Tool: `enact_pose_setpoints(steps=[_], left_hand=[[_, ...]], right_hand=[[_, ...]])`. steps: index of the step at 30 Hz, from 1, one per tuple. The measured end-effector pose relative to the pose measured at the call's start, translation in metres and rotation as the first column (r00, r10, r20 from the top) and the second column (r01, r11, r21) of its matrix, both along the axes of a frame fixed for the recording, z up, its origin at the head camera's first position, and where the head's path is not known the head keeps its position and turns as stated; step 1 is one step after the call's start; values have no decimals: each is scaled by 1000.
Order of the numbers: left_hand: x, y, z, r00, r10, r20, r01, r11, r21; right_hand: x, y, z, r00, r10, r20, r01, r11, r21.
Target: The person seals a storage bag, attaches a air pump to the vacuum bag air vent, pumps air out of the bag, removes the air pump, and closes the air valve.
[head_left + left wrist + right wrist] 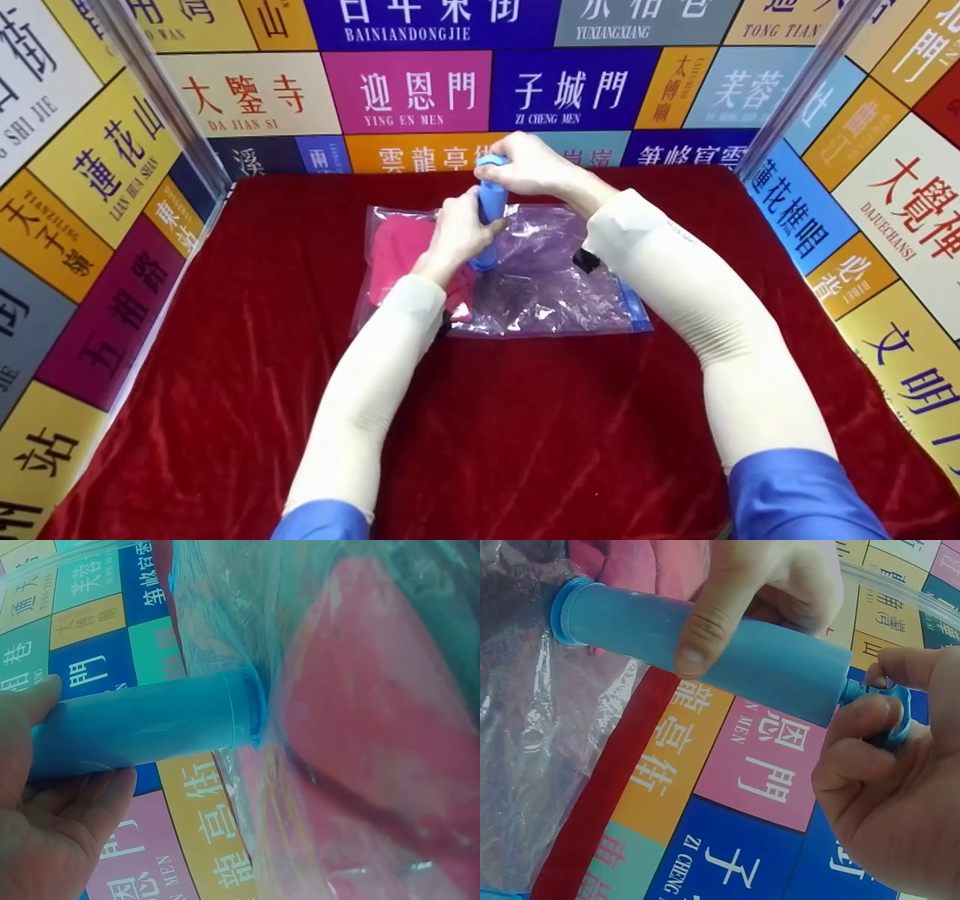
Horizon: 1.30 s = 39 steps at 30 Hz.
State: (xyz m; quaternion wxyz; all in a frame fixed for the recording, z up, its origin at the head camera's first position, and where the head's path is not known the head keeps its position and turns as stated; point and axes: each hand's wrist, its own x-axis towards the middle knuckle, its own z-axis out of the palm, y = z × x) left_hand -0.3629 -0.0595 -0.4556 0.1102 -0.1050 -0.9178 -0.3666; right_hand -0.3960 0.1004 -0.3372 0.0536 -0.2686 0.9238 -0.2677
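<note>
Drawing air, it seems, from the clear bag (555, 296), we hold the blue pump (492, 201) against it beside the pink item (401, 247), left grip (460, 229) round the barrel (150, 724), right grip (529, 166) clasping the handle (492, 160), the next stroke likely needing a steady base.

This looks like a small three-sided booth fitted around a red velvet cloth (540, 427), spread wide like a tabletop covering. A back panel (416, 90) stands behind the cloth, a left panel (97, 176) and a right panel (892, 217) flank it, and pale posts, a left post (171, 97) and a right post (806, 82), mark its far corners. Bright blocks of Chinese characters, many with Latin spellings such as "YING EN MEN", cover the panels like rows of signs.
</note>
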Motion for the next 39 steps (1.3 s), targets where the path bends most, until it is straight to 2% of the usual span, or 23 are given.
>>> enact_pose_setpoints(steps=[6, 14, 23, 27, 31, 39], left_hand=[[1, 0, -1, 1000, -8, -11, 8, 1000, 3], [2, 2, -1, 1000, 1, 13, -1, 1000, 1], [3, 3, 0, 1000, 20, 8, -20, 1000, -5], [1, 4, 1, 1000, 28, 4, -28, 999, -27], [1, 4, 2, 999, 35, 13, -34, 999, -24], [2, 4, 3, 999, 40, 22, -39, 999, -28]], right_hand=[[0, -4, 6, 1000, -14, 21, 13, 998, 55], [-1, -2, 20, 999, -38, 14, 37, 999, 40], [2, -2, 53, 993, -105, 54, 103, 994, 37], [3, 0, 71, 990, -134, 40, 134, 991, 3], [5, 1, 85, 985, -170, -10, 170, 984, -48], [14, 1, 96, 966, -237, -104, 217, 961, -170]])
